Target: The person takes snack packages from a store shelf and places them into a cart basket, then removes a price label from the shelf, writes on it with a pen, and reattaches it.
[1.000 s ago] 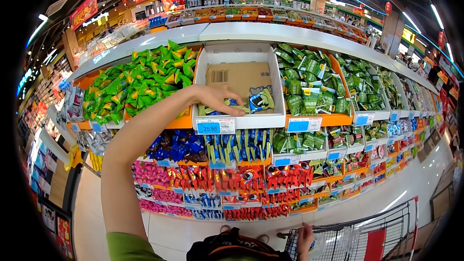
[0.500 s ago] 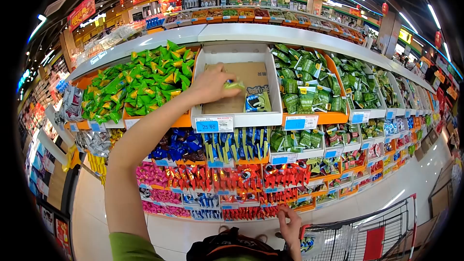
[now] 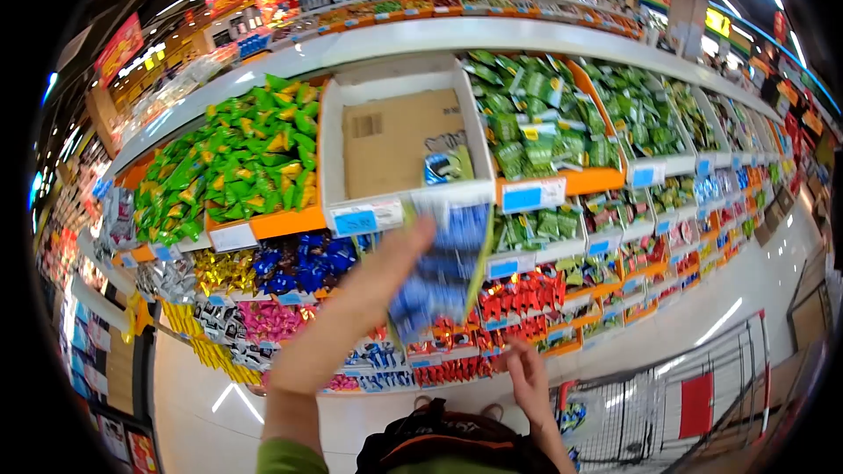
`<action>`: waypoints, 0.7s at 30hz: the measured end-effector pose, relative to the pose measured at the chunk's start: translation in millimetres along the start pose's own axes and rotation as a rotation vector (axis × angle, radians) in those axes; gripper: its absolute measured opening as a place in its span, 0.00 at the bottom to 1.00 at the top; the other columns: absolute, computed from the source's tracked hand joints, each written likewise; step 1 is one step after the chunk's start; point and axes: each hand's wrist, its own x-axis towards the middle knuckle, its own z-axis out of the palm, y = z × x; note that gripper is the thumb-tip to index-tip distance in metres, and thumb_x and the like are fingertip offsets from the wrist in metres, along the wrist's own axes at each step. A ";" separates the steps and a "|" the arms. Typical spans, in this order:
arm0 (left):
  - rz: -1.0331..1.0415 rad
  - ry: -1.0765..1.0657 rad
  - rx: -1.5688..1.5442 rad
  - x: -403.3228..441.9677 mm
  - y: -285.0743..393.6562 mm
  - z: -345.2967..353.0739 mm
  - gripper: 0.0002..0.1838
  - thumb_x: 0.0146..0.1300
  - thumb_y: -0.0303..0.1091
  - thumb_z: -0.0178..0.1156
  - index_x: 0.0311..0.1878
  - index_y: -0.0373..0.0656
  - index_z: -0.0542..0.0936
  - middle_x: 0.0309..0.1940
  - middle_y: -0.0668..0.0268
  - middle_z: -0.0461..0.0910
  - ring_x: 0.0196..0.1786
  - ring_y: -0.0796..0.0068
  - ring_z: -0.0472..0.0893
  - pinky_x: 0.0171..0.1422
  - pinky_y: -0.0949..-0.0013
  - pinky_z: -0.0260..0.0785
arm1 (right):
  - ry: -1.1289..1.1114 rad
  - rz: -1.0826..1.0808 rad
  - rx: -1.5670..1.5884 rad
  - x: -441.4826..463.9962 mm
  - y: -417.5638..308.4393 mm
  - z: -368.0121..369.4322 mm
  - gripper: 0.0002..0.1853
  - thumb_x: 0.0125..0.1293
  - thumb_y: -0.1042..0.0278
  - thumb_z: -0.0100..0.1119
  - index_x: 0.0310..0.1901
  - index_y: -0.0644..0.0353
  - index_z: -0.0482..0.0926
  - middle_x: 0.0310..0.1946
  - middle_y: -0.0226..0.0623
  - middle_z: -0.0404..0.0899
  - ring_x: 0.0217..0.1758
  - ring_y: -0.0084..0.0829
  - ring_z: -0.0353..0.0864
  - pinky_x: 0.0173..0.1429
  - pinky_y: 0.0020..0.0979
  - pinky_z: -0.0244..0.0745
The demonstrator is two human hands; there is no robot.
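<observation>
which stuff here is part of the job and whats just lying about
Job in hand:
- blurred blue packet with yellow-green edge, apparently in the left hand
- probably the open white rectangular bin
- probably the black wire cart with red panel

Just lying about:
- heaped green-and-yellow packets
- dark green packets
- shiny red packets

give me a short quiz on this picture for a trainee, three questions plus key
1. True or false: the left hand holds a blue packet.
2. Which hand is nearer the shopping cart: (a) the left, (b) the other one?
3. Fill in: the bottom of the white bin is lined with brown ____.

Key:
1. True; the packet is motion-blurred.
2. b, the right hand.
3. Cardboard.
</observation>
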 end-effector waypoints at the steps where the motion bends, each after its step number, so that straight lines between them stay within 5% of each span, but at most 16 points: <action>1: -0.082 -0.072 -0.043 -6.9 -27.4 2.4 0.28 0.70 0.54 0.49 0.58 0.39 0.73 0.45 0.60 0.81 0.41 0.73 0.83 0.43 0.67 0.79 | -0.037 -0.012 0.081 2.3 -9.2 1.0 0.21 0.70 0.69 0.52 0.63 0.64 0.67 0.43 0.37 0.77 0.44 0.25 0.78 0.46 0.27 0.74; 4: -0.334 -0.252 -0.273 -11.6 -100.4 5.7 0.29 0.71 0.54 0.48 0.60 0.37 0.71 0.46 0.59 0.81 0.43 0.71 0.83 0.45 0.68 0.79 | -0.087 -0.044 0.202 11.7 -49.4 4.0 0.25 0.70 0.68 0.50 0.67 0.63 0.61 0.52 0.37 0.70 0.48 0.25 0.75 0.47 0.26 0.72; 8: -0.255 -0.235 -0.179 -16.3 -154.4 1.5 0.26 0.72 0.51 0.47 0.58 0.37 0.72 0.46 0.61 0.81 0.42 0.75 0.83 0.45 0.69 0.79 | -0.102 -0.172 -0.044 26.3 -69.6 5.4 0.30 0.61 0.76 0.58 0.66 0.62 0.64 0.48 0.35 0.70 0.37 0.19 0.73 0.34 0.19 0.68; 13: -0.308 -0.154 -0.176 -26.1 -166.6 -5.6 0.27 0.73 0.53 0.42 0.58 0.38 0.72 0.46 0.62 0.81 0.43 0.73 0.83 0.46 0.69 0.78 | -0.074 -0.137 -0.272 35.0 -73.4 14.1 0.24 0.57 0.74 0.67 0.56 0.61 0.73 0.39 0.30 0.70 0.30 0.17 0.70 0.30 0.19 0.65; 17: -0.350 -0.114 -0.208 -35.7 -164.5 -5.4 0.30 0.73 0.56 0.39 0.60 0.38 0.70 0.48 0.61 0.80 0.46 0.72 0.82 0.50 0.67 0.77 | -0.090 -0.110 -0.141 36.5 -66.0 17.7 0.18 0.57 0.74 0.68 0.49 0.61 0.74 0.36 0.27 0.70 0.30 0.15 0.70 0.29 0.18 0.64; 21: -0.323 -0.093 -0.303 -37.9 -165.4 -3.3 0.24 0.74 0.51 0.40 0.57 0.40 0.70 0.43 0.64 0.79 0.41 0.80 0.81 0.42 0.73 0.77 | -0.108 -0.115 -0.094 37.1 -67.7 21.0 0.18 0.58 0.73 0.67 0.49 0.60 0.74 0.35 0.24 0.71 0.30 0.13 0.70 0.29 0.17 0.63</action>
